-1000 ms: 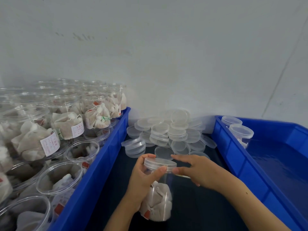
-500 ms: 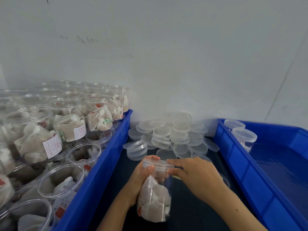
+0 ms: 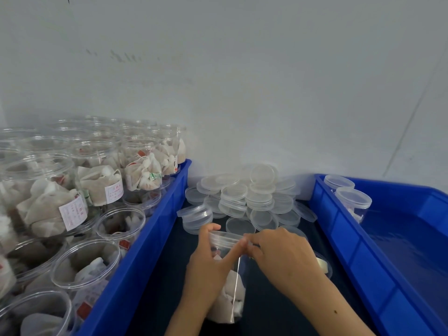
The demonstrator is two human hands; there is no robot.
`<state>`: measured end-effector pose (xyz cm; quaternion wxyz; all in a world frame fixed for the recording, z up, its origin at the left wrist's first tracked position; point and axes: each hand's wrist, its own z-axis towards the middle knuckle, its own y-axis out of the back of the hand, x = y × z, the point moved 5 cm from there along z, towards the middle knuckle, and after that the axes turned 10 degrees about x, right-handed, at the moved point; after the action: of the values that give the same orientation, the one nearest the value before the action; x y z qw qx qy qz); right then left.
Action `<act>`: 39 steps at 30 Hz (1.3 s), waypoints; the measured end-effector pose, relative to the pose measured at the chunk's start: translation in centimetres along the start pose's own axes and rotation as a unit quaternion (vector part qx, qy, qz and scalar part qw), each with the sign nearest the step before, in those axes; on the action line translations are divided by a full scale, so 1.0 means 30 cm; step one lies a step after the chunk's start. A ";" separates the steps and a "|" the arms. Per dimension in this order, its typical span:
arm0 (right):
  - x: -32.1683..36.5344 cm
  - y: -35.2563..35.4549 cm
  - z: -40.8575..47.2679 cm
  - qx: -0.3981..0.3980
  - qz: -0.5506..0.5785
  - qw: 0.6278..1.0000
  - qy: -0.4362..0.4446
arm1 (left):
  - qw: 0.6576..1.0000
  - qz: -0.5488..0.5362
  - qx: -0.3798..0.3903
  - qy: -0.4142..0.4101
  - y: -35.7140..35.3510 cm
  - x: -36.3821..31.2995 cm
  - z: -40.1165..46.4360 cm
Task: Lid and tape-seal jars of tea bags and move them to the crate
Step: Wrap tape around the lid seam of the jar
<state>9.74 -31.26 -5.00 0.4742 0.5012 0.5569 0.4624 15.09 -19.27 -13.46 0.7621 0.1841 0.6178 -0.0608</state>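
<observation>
Head view. Dark work surface [image 3: 278, 299] runs between two blue crates, against a pale wall.

Left hand [image 3: 206, 275] is wrapped round a clear jar [image 3: 230, 282] near the middle of the surface, toward its near edge. Fingers curl over the far side of the jar, thumb stretches across its front just under the lid. Jar is held tilted, mouth away from the person, with pale tea bags [image 3: 229, 303] bunched in its lower end.

A clear lid [image 3: 224, 237] sits on the jar mouth. Right hand [image 3: 283, 253] is at the lid's right rim, fingertips drawn together there, pinching something at the edge; whether that is tape or the lid rim itself I cannot tell. A thin bright line runs down the jar's front from that spot.

Heap of loose clear lids [image 3: 249, 197] at the far edge of the surface, against the wall, several stacked. Partly hidden behind the right wrist, a round clear thing with a yellowish core [image 3: 323, 264], possibly a tape roll.

Left crate [image 3: 135, 263]: packed with open, unlidded jars of tea bags [image 3: 97, 180], some with white labels showing, stacked in more than one layer.

Right crate [image 3: 378, 275]: two lidded jars [image 3: 351, 198] standing in its far left corner.
</observation>
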 end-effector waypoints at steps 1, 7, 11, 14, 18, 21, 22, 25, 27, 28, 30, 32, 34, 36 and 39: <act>0.007 0.000 -0.004 0.000 -0.010 1.000 0.005 | 1.000 -0.004 -0.020 -0.001 -0.003 -0.001 -0.002; -0.009 -0.017 -0.022 0.024 0.090 0.995 0.025 | 0.999 -0.013 -0.028 -0.022 0.004 -0.009 0.012; -0.071 -0.041 -0.017 0.059 0.290 0.955 -0.012 | 0.998 -0.049 -0.022 -0.023 0.018 0.009 0.018; -0.109 -0.054 -0.020 0.090 0.338 0.935 -0.057 | 0.995 -0.093 -0.019 -0.024 0.033 0.014 0.019; -0.106 -0.088 -0.021 0.140 0.274 0.948 -0.085 | 0.995 -0.094 -0.010 -0.029 0.029 0.005 0.017; -0.088 -0.081 -0.026 0.121 0.254 0.956 -0.087 | 0.994 -0.108 -0.010 -0.035 0.031 -0.001 0.014; -0.083 -0.072 -0.029 0.114 0.219 0.966 -0.083 | 0.993 -0.113 -0.009 -0.037 0.032 -0.001 0.015; -0.062 -0.052 -0.029 0.095 0.134 0.983 -0.084 | 0.991 -0.131 -0.008 -0.036 0.040 0.000 0.019; -0.068 -0.065 -0.007 0.089 0.137 0.982 -0.090 | 0.990 -0.138 -0.007 -0.034 0.046 0.004 0.022; -0.067 -0.070 -0.001 0.096 0.146 0.979 -0.100 | 0.990 -0.140 -0.005 -0.034 0.049 0.004 0.023; -0.064 -0.074 0.002 0.104 0.170 0.974 -0.109 | 0.987 -0.156 0.004 -0.034 0.052 0.006 0.023; -0.052 -0.070 0.005 0.102 0.166 0.976 -0.094 | 0.986 -0.166 0.018 -0.030 0.056 0.009 0.024; -0.040 -0.064 0.008 0.092 0.168 0.978 -0.078 | 0.985 -0.169 0.032 -0.027 0.060 0.013 0.025; -0.050 -0.079 0.023 0.074 0.209 0.973 -0.072 | 0.983 -0.177 0.042 -0.023 0.064 0.019 0.024; -0.040 -0.085 0.025 0.059 0.235 0.969 -0.046 | 0.981 -0.184 0.052 -0.013 0.071 0.030 0.026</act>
<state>10.23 -32.61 -7.53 0.3468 0.6656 0.4272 0.5042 16.68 -17.46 -13.76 0.7353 0.1060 0.6268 -0.2349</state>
